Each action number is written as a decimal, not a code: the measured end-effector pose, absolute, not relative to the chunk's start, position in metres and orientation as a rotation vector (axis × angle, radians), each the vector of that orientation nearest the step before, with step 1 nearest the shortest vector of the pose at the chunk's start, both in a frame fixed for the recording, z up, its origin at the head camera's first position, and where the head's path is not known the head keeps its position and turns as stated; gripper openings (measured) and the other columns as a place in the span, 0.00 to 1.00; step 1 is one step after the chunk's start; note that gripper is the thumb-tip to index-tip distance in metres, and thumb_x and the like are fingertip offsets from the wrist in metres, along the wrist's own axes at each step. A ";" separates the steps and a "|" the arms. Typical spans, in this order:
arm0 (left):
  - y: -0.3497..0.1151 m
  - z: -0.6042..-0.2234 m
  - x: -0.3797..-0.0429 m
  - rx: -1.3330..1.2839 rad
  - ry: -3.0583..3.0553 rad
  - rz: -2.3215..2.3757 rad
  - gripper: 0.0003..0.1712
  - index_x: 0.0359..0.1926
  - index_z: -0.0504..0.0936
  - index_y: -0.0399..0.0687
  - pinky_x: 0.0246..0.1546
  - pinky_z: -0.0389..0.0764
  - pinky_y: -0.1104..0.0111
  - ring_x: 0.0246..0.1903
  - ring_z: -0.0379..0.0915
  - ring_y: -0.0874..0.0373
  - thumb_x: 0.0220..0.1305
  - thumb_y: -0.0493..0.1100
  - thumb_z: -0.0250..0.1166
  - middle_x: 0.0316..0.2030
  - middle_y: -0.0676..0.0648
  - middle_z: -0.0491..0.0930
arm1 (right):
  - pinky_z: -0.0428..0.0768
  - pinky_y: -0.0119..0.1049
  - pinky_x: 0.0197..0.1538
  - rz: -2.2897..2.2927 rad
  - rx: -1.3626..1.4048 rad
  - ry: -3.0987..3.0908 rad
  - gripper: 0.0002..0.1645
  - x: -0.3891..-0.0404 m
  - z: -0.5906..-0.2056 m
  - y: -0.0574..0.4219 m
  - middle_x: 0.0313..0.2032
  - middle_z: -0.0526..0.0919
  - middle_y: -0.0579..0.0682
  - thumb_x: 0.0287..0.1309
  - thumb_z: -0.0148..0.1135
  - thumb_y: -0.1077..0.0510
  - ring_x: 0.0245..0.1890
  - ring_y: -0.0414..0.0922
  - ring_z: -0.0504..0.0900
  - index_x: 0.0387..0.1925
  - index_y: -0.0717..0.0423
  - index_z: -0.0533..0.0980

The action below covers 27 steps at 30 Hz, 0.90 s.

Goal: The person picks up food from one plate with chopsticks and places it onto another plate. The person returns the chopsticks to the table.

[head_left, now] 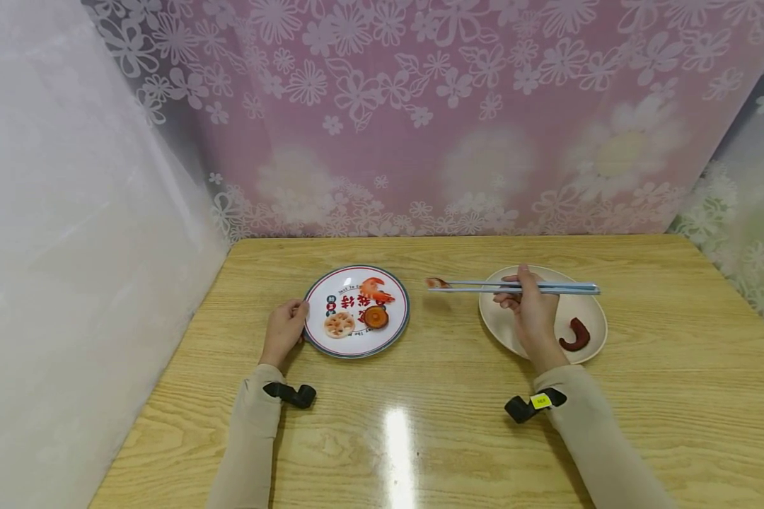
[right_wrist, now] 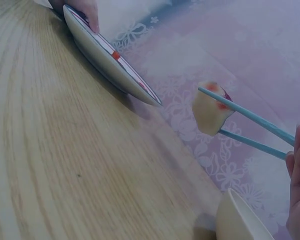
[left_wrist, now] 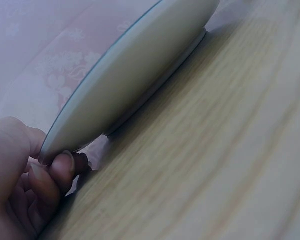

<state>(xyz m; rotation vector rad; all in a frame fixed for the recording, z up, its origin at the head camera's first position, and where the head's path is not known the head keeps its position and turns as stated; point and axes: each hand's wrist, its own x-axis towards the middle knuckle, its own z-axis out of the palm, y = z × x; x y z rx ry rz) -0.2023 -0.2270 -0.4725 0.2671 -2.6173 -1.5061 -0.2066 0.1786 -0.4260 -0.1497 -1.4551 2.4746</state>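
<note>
My left hand [head_left: 286, 329] pinches the left rim of a white plate [head_left: 331, 281]; its thumb [left_wrist: 35, 140] is above the rim, fingers underneath. On that plate lie a shrimp [head_left: 372, 288], a lotus root slice [head_left: 339, 325] and a round orange-brown slice [head_left: 376, 317]. Above the cream plate [head_left: 499, 325], my right hand [head_left: 536, 318] holds light blue chopsticks [head_left: 569, 288]. Between their tips is a small cream food piece [right_wrist: 207, 115] with red patches, its kind unclear, raised over the table between both plates. A dark red curled piece [head_left: 576, 334] lies on the cream plate.
Both plates stand on a wooden table [head_left: 458, 396]. A pink flowered curtain [head_left: 420, 141] hangs behind its far edge, and a pale sheet [head_left: 89, 247] hangs at the left. Each wrist wears a black camera band, such as the right one [head_left: 520, 408].
</note>
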 end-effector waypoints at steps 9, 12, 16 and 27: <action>-0.227 -0.473 -0.202 0.257 -2.609 -1.506 0.18 0.50 0.79 0.34 0.14 0.68 0.71 0.12 0.65 0.61 0.72 0.45 0.53 0.19 0.48 0.73 | 0.75 0.28 0.17 2.488 -0.151 -1.472 0.21 -0.208 -0.427 0.170 0.16 0.81 0.54 0.70 0.52 0.53 0.14 0.41 0.80 0.28 0.65 0.78; -0.228 -0.473 -0.202 0.257 -2.615 -1.504 0.18 0.50 0.79 0.34 0.14 0.68 0.71 0.12 0.65 0.61 0.72 0.44 0.52 0.18 0.49 0.73 | 0.75 0.28 0.17 2.501 -0.151 -1.466 0.21 -0.210 -0.427 0.166 0.16 0.81 0.54 0.69 0.53 0.52 0.14 0.41 0.80 0.29 0.67 0.78; -0.228 -0.473 -0.202 0.270 -2.624 -1.506 0.19 0.52 0.79 0.34 0.14 0.69 0.71 0.12 0.65 0.61 0.72 0.45 0.52 0.20 0.48 0.74 | 0.75 0.29 0.17 2.504 -0.132 -1.474 0.20 -0.213 -0.427 0.158 0.17 0.81 0.54 0.70 0.53 0.53 0.14 0.41 0.80 0.27 0.64 0.78; -0.227 -0.472 -0.202 0.285 -2.621 -1.522 0.19 0.53 0.78 0.34 0.16 0.69 0.72 0.14 0.66 0.62 0.72 0.44 0.52 0.24 0.47 0.75 | 0.74 0.29 0.15 2.499 -0.110 -1.466 0.23 -0.218 -0.434 0.138 0.14 0.79 0.54 0.71 0.51 0.54 0.12 0.41 0.79 0.30 0.73 0.74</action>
